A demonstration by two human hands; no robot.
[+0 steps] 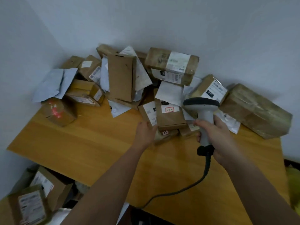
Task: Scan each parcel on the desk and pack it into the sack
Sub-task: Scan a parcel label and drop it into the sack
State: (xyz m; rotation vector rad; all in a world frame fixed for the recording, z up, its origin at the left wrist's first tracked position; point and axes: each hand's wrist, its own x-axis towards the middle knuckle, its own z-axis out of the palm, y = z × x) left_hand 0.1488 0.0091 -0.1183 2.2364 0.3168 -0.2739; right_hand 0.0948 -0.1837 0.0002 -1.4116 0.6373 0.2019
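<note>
Scanner [204, 120] in right hand [219, 137] | left hand [145, 133] seemingly touching parcel [149, 113]

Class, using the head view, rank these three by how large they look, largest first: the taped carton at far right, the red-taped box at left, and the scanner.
1. Taped carton at far right: largest.
2. Red-taped box.
3. Scanner, gripped by the right hand: close to the box; it is nearer the camera, so this order is unsure.
</note>
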